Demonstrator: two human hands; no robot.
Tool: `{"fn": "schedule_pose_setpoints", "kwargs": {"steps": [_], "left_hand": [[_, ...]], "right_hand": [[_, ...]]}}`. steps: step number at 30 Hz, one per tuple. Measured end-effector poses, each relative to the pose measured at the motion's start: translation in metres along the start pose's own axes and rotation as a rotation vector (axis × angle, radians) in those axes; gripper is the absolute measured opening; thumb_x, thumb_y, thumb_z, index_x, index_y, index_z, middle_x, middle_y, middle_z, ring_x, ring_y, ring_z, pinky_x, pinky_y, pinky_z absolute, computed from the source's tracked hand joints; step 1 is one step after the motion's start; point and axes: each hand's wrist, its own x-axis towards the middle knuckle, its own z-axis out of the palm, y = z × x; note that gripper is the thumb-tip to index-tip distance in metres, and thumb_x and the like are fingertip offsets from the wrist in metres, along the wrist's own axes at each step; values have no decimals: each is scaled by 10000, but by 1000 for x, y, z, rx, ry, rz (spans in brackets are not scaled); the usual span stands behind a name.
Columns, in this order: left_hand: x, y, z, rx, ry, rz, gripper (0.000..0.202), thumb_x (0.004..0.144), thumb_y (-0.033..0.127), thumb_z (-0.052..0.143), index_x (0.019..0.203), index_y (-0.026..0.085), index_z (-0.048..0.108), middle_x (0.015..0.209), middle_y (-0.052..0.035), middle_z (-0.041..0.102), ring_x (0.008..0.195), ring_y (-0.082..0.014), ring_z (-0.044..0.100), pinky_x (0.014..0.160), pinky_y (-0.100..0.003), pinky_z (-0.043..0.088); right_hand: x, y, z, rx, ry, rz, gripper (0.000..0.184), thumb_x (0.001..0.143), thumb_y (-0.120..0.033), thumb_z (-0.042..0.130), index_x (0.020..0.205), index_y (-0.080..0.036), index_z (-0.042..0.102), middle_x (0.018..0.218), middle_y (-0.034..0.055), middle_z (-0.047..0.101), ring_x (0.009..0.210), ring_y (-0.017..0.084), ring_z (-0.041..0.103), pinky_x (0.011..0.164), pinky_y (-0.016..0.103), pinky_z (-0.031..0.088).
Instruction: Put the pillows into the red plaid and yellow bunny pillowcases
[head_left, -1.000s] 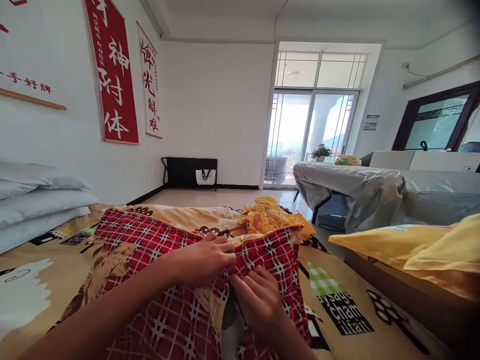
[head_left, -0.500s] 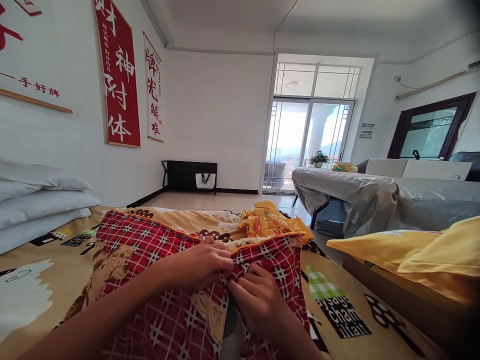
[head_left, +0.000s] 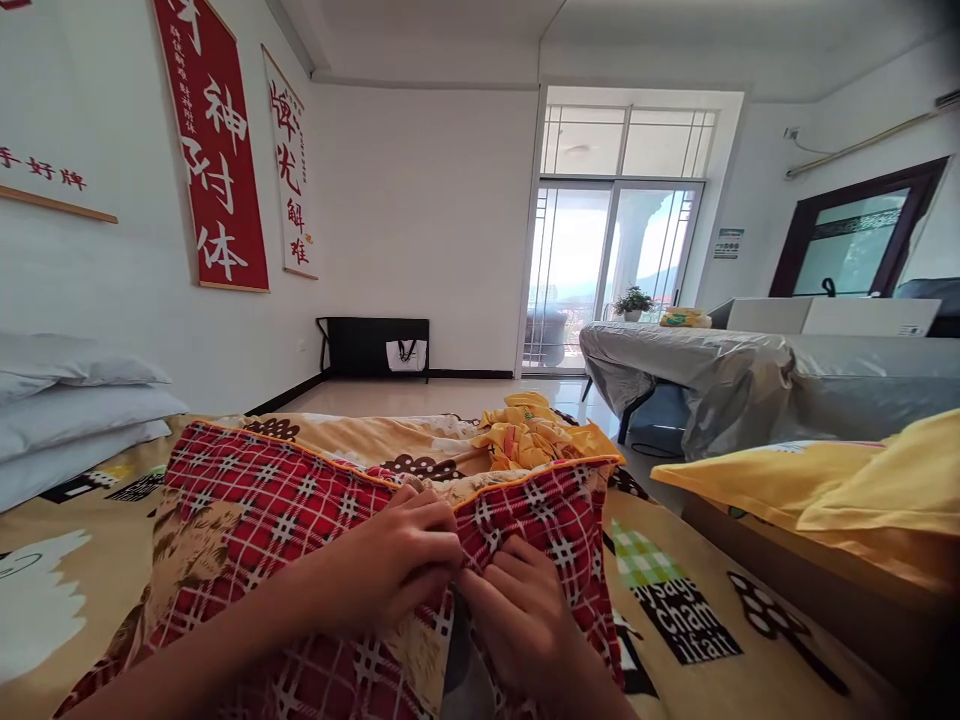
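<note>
A red plaid pillowcase (head_left: 300,500) with orange piping and tan patches is spread in front of me on the patterned bed cover. My left hand (head_left: 409,560) reaches across from the left, its fingers closed on the cloth just below the piped edge. Right against it, my right hand (head_left: 525,610) is curled into the same cloth, thumb toward the left hand. The cloth dips between the two hands at the middle of the edge. Below them, a gap in the red cloth shows something grey. My fingertips and the exact pinch are partly hidden.
White pillows (head_left: 82,415) are stacked at the left. Crumpled yellow cloth (head_left: 525,435) lies beyond the pillowcase. Yellow pillowcases (head_left: 825,490) rest on a box at the right. Behind stands a table under plastic sheeting (head_left: 690,370). The tan bed cover (head_left: 675,550) lies underneath.
The view has tilted slightly. Both hands keep their hold on the pillowcase; the left hand sits a little lower, and the pillowcase's left side spreads slightly farther left.
</note>
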Motion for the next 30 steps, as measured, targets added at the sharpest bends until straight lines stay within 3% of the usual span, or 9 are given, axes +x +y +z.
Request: {"fn": "schedule_pose_setpoints", "kwargs": {"steps": [5, 8, 12, 14, 21, 30], "left_hand": [[-8, 20, 23, 201, 233, -105, 81, 823, 112, 482, 853, 172, 528, 926, -66, 572, 857, -221, 497, 785, -391, 431], [-7, 26, 35, 358, 149, -155, 78, 796, 237, 563, 836, 174, 539, 876, -83, 584, 806, -260, 509, 716, -431, 453], [-2, 21, 40, 404, 16, -206, 96, 841, 153, 462, 801, 176, 546, 834, -86, 598, 731, -239, 530, 648, -386, 450], [-2, 16, 38, 342, 18, -234, 163, 866, 122, 409, 777, 175, 535, 810, -76, 595, 700, -213, 529, 631, -350, 434], [-6, 6, 25, -174, 97, -335, 264, 930, 216, 424, 670, 187, 466, 749, 0, 564, 689, -132, 520, 626, -240, 380], [-5, -2, 43, -190, 185, -382, 267, 916, 246, 396, 657, 196, 430, 718, -17, 563, 646, -146, 501, 598, -262, 350]], "right_hand": [[-2, 1, 5, 9, 45, 38, 230, 892, -44, 388, 905, -98, 612, 560, 4, 517, 537, 129, 404, 574, 311, 287], [-3, 1, 7, 14, 53, 54, 242, 899, -49, 371, 848, -124, 596, 555, -1, 506, 524, 130, 394, 568, 311, 283], [-2, 1, 5, -2, 30, 60, 237, 910, -62, 369, 876, -118, 597, 567, 1, 517, 526, 129, 396, 581, 312, 304], [-2, 1, 4, -14, 30, 61, 236, 915, -68, 367, 912, -115, 599, 572, 2, 528, 530, 128, 411, 592, 313, 315], [-2, 1, 5, -26, 13, 61, 246, 916, -63, 365, 878, -124, 601, 557, -5, 500, 531, 129, 391, 589, 312, 299], [-5, 5, 10, -19, -43, 3, 280, 963, -112, 339, 908, -107, 614, 576, 6, 516, 541, 131, 395, 564, 316, 291]]}}
